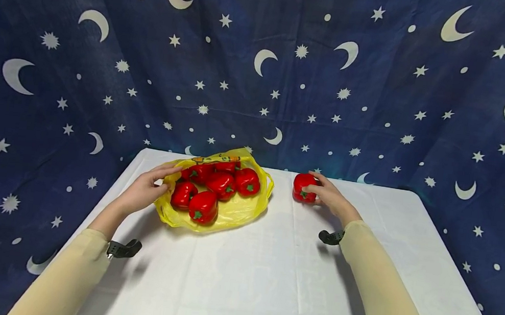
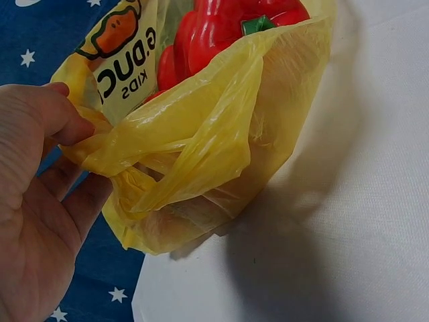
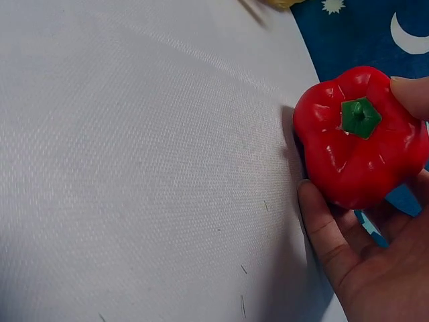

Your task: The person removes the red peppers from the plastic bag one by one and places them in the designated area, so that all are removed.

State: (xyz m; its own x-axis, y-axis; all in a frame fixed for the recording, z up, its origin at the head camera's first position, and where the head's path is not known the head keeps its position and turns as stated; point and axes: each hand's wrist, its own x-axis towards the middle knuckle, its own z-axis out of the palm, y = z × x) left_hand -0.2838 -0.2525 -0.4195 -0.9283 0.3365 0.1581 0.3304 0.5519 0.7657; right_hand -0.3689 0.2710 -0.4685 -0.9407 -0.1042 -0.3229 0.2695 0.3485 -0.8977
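A yellow plastic bag (image 1: 237, 216) lies with its mouth spread wide on the table, several red bell peppers (image 1: 203, 207) inside it. At the bag's left rim my left hand (image 1: 145, 190) pinches the plastic between thumb and fingers, as the left wrist view shows up close. To the right of the bag, my right hand (image 1: 329, 194) grips a single red bell pepper (image 3: 358, 137) with a green stem, thumb on one side and fingers on the other. Whether this pepper touches the table I cannot tell.
A white cloth (image 1: 249, 280) covers the table. Dark blue fabric (image 1: 289, 69) with moons and stars hangs behind it and at both sides. A black strap (image 1: 124, 249) sits on the left wrist, another black strap (image 1: 331, 237) on the right.
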